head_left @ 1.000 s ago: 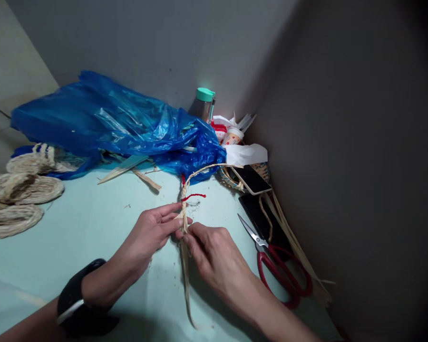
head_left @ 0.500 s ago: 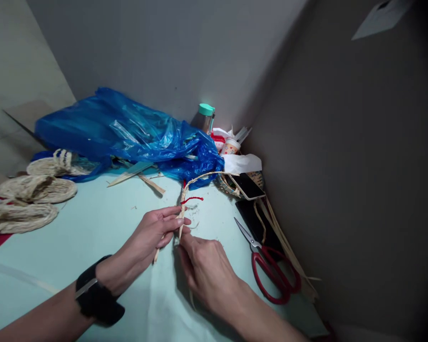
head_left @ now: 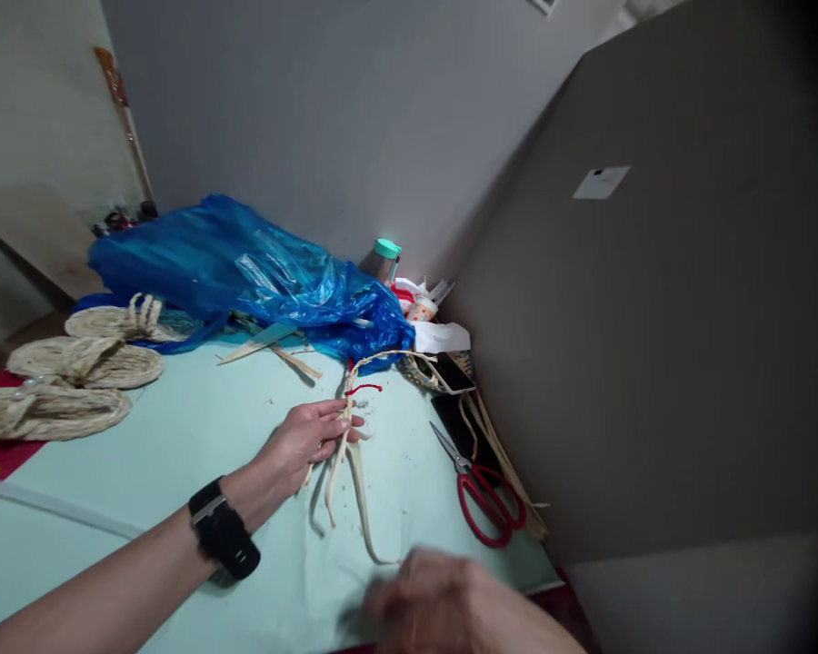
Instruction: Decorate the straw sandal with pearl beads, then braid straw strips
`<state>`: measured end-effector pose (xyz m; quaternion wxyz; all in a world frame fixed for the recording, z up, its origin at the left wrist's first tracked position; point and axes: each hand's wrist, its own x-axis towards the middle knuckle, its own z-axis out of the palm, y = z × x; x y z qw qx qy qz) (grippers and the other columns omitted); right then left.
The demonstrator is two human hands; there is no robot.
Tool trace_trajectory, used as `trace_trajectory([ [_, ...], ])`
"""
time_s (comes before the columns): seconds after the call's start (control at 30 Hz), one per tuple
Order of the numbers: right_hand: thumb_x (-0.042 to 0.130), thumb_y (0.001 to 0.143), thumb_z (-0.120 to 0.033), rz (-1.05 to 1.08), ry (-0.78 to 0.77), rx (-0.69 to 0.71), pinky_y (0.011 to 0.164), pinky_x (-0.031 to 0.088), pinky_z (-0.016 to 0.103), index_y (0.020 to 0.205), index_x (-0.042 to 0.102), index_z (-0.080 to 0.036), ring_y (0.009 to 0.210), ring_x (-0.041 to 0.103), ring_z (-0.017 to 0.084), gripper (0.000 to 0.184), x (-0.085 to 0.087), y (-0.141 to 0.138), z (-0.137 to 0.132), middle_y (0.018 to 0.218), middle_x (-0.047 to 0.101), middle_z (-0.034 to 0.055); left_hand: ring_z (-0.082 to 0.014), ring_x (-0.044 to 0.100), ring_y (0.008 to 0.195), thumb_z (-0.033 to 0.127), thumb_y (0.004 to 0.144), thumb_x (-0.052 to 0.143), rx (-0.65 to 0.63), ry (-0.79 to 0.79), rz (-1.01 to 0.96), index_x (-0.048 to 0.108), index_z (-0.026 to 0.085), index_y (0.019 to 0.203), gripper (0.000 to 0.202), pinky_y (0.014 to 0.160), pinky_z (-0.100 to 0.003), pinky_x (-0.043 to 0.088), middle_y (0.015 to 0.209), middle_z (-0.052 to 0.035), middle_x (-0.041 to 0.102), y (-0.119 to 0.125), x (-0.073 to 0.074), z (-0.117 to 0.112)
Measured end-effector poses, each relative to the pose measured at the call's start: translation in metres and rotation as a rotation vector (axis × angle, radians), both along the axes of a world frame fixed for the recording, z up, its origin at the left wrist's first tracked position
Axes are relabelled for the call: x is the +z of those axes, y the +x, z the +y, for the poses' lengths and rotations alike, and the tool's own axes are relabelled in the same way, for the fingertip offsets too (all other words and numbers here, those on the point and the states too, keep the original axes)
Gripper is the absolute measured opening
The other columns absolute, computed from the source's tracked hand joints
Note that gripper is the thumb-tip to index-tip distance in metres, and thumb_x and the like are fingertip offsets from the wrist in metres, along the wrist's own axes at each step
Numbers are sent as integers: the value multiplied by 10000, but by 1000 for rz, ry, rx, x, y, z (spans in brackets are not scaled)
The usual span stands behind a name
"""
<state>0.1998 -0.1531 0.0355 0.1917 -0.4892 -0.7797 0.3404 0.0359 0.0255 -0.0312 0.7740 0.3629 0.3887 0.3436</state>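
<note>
My left hand (head_left: 317, 431) pinches a braid of pale straw (head_left: 350, 400) between thumb and fingers, over the middle of the table. A red cord is tied round the braid near its upper part, and the braid's far end curves right toward a basket. Loose straw strands (head_left: 361, 504) hang down from my fingers toward the table's near edge. My right hand (head_left: 436, 595) is low in the view, apart from the braid and smeared by motion, so its fingers cannot be made out. Red-handled scissors (head_left: 487, 504) lie to the right.
Woven straw slippers (head_left: 85, 363) lie at the left. A large blue plastic bag (head_left: 245, 263) covers the back, with a green-capped bottle (head_left: 385, 259) behind it. A phone (head_left: 453, 372) rests on the basket, and long straw strips (head_left: 508, 463) run along the wall.
My right hand has let go of the braid and pulled back toward the near edge. The strands now hang loose below my left hand, which still holds the braid. The view has tilted up.
</note>
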Motion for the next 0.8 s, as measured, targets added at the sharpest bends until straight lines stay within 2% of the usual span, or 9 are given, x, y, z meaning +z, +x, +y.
trace_trajectory([
  [0.03, 504, 979, -310, -10, 33, -94, 835, 503, 258, 919, 703, -240, 929, 675, 165, 219, 2, 2, 6, 1054, 717, 43, -139, 702, 657, 14, 756, 677, -6, 0, -17, 678, 58, 1045, 292, 393, -150, 341, 930, -167, 753, 0, -1, 0],
  [0.1, 459, 997, -277, -31, 143, -389, 921, 479, 309, 999, 685, -233, 1019, 660, 181, 230, -3, 3, 26, 1113, 708, 58, -137, 696, 650, 12, 737, 689, -19, 1, -48, 695, 59, 1016, 283, 390, -154, 333, 914, -162, 752, 0, -3, 1],
  [0.13, 465, 990, -266, -51, 205, -498, 918, 479, 324, 1063, 674, -227, 1012, 661, 190, 225, -9, 1, 40, 1095, 713, 67, -128, 680, 621, 9, 727, 693, -26, 2, -62, 704, 54, 994, 271, 378, -157, 311, 887, -159, 750, 0, -4, 1],
  [0.2, 500, 967, -262, -112, 227, -584, 802, 501, 302, 1147, 648, -192, 928, 668, 197, 243, -24, -5, 69, 1100, 704, 101, -99, 623, 538, 2, 707, 696, -33, 6, -84, 715, 51, 956, 254, 355, -163, 260, 800, -133, 738, 0, -3, 1],
  [0.27, 555, 938, -243, -172, 214, -518, 708, 484, 261, 1207, 614, -159, 829, 667, 186, 288, -37, -12, 93, 1009, 722, 104, -68, 541, 459, -8, 694, 691, -37, 9, -99, 721, 55, 943, 259, 348, -165, 229, 701, -88, 707, 0, -3, 2],
  [0.33, 535, 939, -181, -213, 220, -461, 666, 444, 236, 1062, 666, -155, 752, 647, 166, 182, -45, -17, 107, 909, 728, 80, -56, 494, 428, -12, 695, 679, -36, 10, -104, 720, 60, 954, 272, 354, -162, 232, 638, -53, 675, 0, -2, 2],
  [0.4, 495, 948, -133, -235, 233, -442, 656, 407, 226, 901, 681, -159, 716, 623, 153, 194, -47, -17, 112, 831, 715, 59, -65, 512, 448, -4, 708, 675, -34, 12, -99, 715, 62, 972, 275, 373, -157, 271, 627, -47, 669, 0, -2, 1],
  [0.6, 437, 1000, -221, -324, 245, -404, 573, 299, 220, 806, 649, -199, 588, 552, 121, 288, -49, -7, 97, 673, 660, -7, -94, 593, 547, 29, 706, 725, -42, 12, -70, 715, 63, 996, 292, 464, -165, 402, 711, -73, 706, 1, -2, -2],
  [0.8, 473, 898, -96, -431, 339, -452, 572, 186, 297, 812, 626, -180, 603, 520, 150, 194, -64, -14, 85, 698, 659, 38, -88, 597, 541, 77, 742, 725, -32, 38, 6, 684, 88, 1102, 363, 450, -163, 392, 748, -61, 726, 5, -1, -6],
])
